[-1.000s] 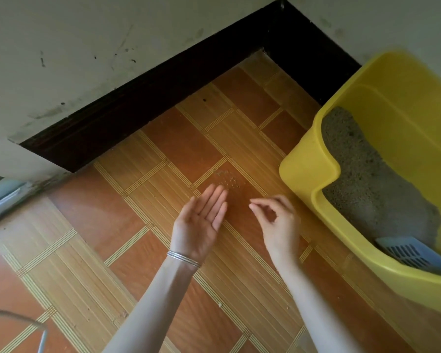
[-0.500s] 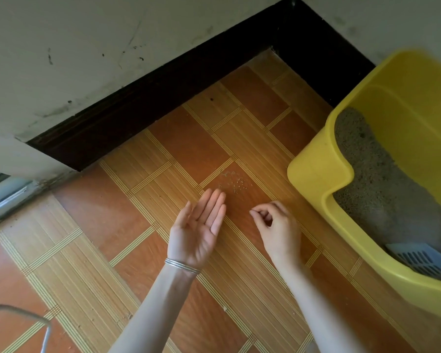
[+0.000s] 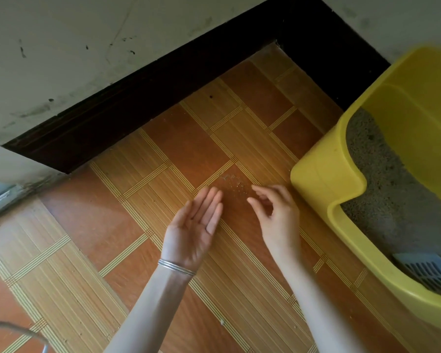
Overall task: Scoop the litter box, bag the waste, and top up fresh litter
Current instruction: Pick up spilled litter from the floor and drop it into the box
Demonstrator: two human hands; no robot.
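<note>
Flooring [image 3: 92, 250] fills most of what I see: a smooth surface printed with wood grain, orange-brown squares framed by pale striped bands. It runs into a room corner where the scuffed, off-white wall [image 3: 61, 59] meets a dark, glossy baseboard [image 3: 138, 98]. At my right stands the litter box [image 3: 323, 179], glossy yellow plastic with a thick rounded rim and a high back, holding coarse grey litter [image 3: 392, 200]. A pale blue slotted scoop [image 3: 428, 271] lies in its near end. My left hand [image 3: 194, 228] hangs palm up over the floor, fingers straight and together, empty and flat like a tray. My right hand [image 3: 278, 217] is just beside it, fingers loosely curled, thumb and forefinger tips slightly apart, gripping nothing I can make out. Thin silver bangles [image 3: 176, 267] circle my left wrist. Spilled grains [image 3: 233, 183] speckle the floor just beyond both sets of fingertips.
</note>
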